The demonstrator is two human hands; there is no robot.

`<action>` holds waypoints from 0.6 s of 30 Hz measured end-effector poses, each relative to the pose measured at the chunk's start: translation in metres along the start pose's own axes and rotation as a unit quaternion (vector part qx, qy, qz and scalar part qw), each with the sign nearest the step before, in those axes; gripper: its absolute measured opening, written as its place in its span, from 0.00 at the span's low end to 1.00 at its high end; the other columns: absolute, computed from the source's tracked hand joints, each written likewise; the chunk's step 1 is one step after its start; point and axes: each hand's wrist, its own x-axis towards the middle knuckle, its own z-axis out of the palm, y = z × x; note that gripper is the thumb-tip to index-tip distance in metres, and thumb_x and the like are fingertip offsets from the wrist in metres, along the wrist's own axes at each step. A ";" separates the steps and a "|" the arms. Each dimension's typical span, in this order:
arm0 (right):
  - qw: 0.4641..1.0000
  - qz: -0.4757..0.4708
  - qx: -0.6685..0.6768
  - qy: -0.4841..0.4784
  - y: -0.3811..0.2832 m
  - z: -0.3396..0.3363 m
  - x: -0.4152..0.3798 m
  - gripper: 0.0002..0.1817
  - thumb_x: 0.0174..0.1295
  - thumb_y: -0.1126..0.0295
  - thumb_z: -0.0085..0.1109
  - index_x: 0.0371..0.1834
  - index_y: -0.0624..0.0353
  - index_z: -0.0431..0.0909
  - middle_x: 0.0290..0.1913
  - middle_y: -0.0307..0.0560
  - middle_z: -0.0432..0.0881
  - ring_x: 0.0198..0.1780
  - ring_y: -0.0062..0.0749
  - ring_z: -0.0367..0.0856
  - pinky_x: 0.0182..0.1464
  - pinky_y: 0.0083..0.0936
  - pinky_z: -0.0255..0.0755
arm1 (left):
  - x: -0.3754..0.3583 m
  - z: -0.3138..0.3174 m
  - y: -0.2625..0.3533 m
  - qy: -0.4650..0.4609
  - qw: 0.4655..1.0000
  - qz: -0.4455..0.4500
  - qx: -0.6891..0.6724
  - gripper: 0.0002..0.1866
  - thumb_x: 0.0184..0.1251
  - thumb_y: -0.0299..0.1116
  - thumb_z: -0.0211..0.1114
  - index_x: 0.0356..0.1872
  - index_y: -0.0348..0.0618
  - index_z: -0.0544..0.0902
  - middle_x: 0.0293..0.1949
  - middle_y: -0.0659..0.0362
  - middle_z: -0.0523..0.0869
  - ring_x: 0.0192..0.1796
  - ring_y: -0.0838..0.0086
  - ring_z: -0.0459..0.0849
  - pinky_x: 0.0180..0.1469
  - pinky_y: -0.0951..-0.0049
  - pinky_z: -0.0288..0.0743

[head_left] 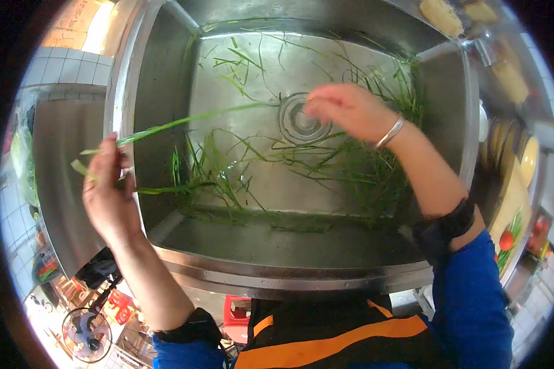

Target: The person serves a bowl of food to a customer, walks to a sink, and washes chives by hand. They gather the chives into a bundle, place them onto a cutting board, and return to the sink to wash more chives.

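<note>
My left hand (111,194) is at the sink's left rim, its fingers closed on a few long green leaf stalks, like scallions or chives. One long stalk (194,119) stretches from the fingers across the basin toward the drain. My right hand (351,111), slightly blurred, is above the round drain (301,117) with its fingers loosely apart, and I see nothing held in it. The far end of the long stalk stops short of it. Loose green leaves (369,163) lie in the metal sink (240,237), thickest along the right side and front.
A metal panel (74,178) and a plastic bag of greens (23,160) are left of the sink. On the right are a faucet (483,50), a cutting board (514,206) and a tomato (506,240). A fan (87,335) stands at the lower left.
</note>
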 end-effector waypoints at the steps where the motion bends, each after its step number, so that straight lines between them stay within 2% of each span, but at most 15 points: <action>1: 0.994 0.061 -0.094 0.016 0.005 -0.014 0.000 0.11 0.54 0.65 0.49 0.34 0.60 0.74 0.30 0.42 0.76 0.31 0.23 0.73 0.35 0.20 0.66 | 0.005 -0.014 0.009 0.013 1.000 0.015 0.008 0.11 0.55 0.36 0.57 0.35 0.41 0.78 0.26 0.66 0.77 0.26 0.91 0.69 0.22 0.91 0.56; 2: 0.993 0.061 -0.097 0.015 0.009 -0.019 0.002 0.11 0.54 0.65 0.49 0.34 0.60 0.74 0.30 0.42 0.76 0.31 0.23 0.73 0.35 0.20 0.66 | 0.010 -0.028 0.018 -0.011 1.000 0.010 -0.011 0.13 0.57 0.36 0.55 0.39 0.39 0.76 0.28 0.64 0.77 0.29 0.88 0.71 0.24 0.90 0.57; 4: 0.978 0.085 -0.185 0.056 0.024 -0.017 0.003 0.12 0.52 0.64 0.50 0.34 0.60 0.74 0.29 0.45 0.76 0.29 0.28 0.73 0.34 0.21 0.67 | 0.004 -0.037 0.028 -0.020 0.998 0.022 -0.049 0.13 0.61 0.33 0.49 0.42 0.36 0.72 0.32 0.59 0.76 0.32 0.82 0.72 0.31 0.85 0.63; 5: 0.977 0.085 -0.186 0.057 0.030 -0.007 0.002 0.12 0.52 0.64 0.50 0.34 0.60 0.74 0.29 0.45 0.76 0.29 0.28 0.73 0.34 0.21 0.67 | 0.000 -0.034 0.030 -0.021 0.998 0.023 -0.050 0.13 0.61 0.33 0.49 0.42 0.36 0.72 0.32 0.59 0.76 0.32 0.82 0.72 0.31 0.85 0.63; 7: 0.964 -0.136 -0.227 -0.004 0.036 0.024 -0.001 0.12 0.50 0.62 0.50 0.30 0.59 0.74 0.26 0.48 0.76 0.27 0.35 0.73 0.32 0.26 0.67 | -0.009 -0.026 0.030 -0.038 0.992 0.025 -0.116 0.12 0.63 0.30 0.44 0.42 0.35 0.70 0.30 0.58 0.72 0.32 0.77 0.70 0.41 0.76 0.65; 8: 0.964 -0.139 -0.225 -0.004 0.035 0.038 -0.001 0.12 0.50 0.62 0.50 0.30 0.59 0.74 0.26 0.48 0.76 0.27 0.35 0.73 0.32 0.26 0.67 | -0.009 -0.031 0.026 -0.036 0.992 0.027 -0.114 0.12 0.63 0.30 0.44 0.42 0.35 0.70 0.30 0.58 0.72 0.32 0.77 0.70 0.41 0.76 0.65; 10: 0.953 0.039 -0.227 -0.198 0.029 0.061 -0.001 0.12 0.49 0.61 0.51 0.28 0.60 0.74 0.26 0.51 0.76 0.28 0.42 0.73 0.33 0.32 0.67 | -0.008 -0.040 0.021 -0.173 0.966 0.018 -0.190 0.11 0.63 0.30 0.42 0.40 0.34 0.69 0.25 0.60 0.66 0.30 0.74 0.68 0.50 0.67 0.61; 11: 0.953 0.038 -0.224 -0.200 0.034 0.064 0.004 0.12 0.49 0.61 0.51 0.28 0.60 0.74 0.26 0.51 0.76 0.28 0.42 0.73 0.33 0.32 0.67 | -0.008 -0.042 0.018 -0.127 0.979 0.015 -0.159 0.11 0.63 0.31 0.43 0.40 0.35 0.69 0.21 0.64 0.58 0.23 0.79 0.63 0.37 0.76 0.66; 12: 0.965 0.065 -0.194 -0.167 0.038 0.064 0.011 0.12 0.49 0.61 0.51 0.28 0.60 0.74 0.26 0.51 0.76 0.28 0.43 0.73 0.33 0.34 0.67 | -0.009 -0.043 0.019 -0.125 0.980 0.013 -0.157 0.11 0.63 0.31 0.43 0.40 0.35 0.69 0.21 0.64 0.58 0.23 0.79 0.63 0.37 0.76 0.66; 14: 0.973 0.095 -0.162 -0.136 0.043 0.059 0.012 0.13 0.49 0.61 0.52 0.27 0.60 0.73 0.26 0.52 0.75 0.29 0.45 0.73 0.33 0.35 0.67 | -0.011 -0.043 0.023 -0.201 0.965 -0.063 -0.154 0.10 0.63 0.32 0.44 0.39 0.37 0.69 0.19 0.67 0.57 0.18 0.84 0.56 0.20 0.85 0.58; 15: 0.954 0.139 -0.234 -0.127 0.037 0.051 0.012 0.12 0.48 0.61 0.52 0.29 0.60 0.73 0.27 0.51 0.76 0.30 0.45 0.73 0.34 0.35 0.67 | -0.018 -0.030 0.019 -0.152 0.972 -0.081 -0.157 0.10 0.62 0.33 0.46 0.39 0.39 0.69 0.18 0.68 0.55 0.16 0.87 0.51 0.13 0.87 0.42; 16: 0.927 0.183 -0.305 -0.116 0.030 0.043 0.011 0.12 0.48 0.62 0.52 0.30 0.59 0.73 0.28 0.51 0.76 0.30 0.45 0.73 0.34 0.35 0.67 | -0.021 -0.024 0.018 -0.139 0.977 -0.093 -0.136 0.10 0.62 0.35 0.46 0.37 0.39 0.70 0.16 0.69 0.54 0.15 0.87 0.51 0.13 0.88 0.42; 17: 0.932 0.184 -0.309 -0.036 0.022 0.040 0.006 0.13 0.46 0.61 0.53 0.29 0.58 0.74 0.27 0.51 0.76 0.30 0.45 0.73 0.35 0.36 0.67 | -0.025 -0.018 0.016 -0.139 0.976 -0.106 -0.132 0.10 0.62 0.35 0.47 0.37 0.39 0.71 0.16 0.70 0.54 0.15 0.88 0.50 0.12 0.87 0.42; 18: 0.931 0.185 -0.312 -0.036 0.020 0.040 0.004 0.13 0.46 0.61 0.53 0.29 0.58 0.74 0.27 0.51 0.76 0.30 0.45 0.73 0.35 0.36 0.67 | -0.029 -0.012 0.013 -0.139 0.975 -0.120 -0.129 0.10 0.62 0.35 0.48 0.36 0.39 0.71 0.16 0.70 0.54 0.14 0.88 0.50 0.12 0.87 0.41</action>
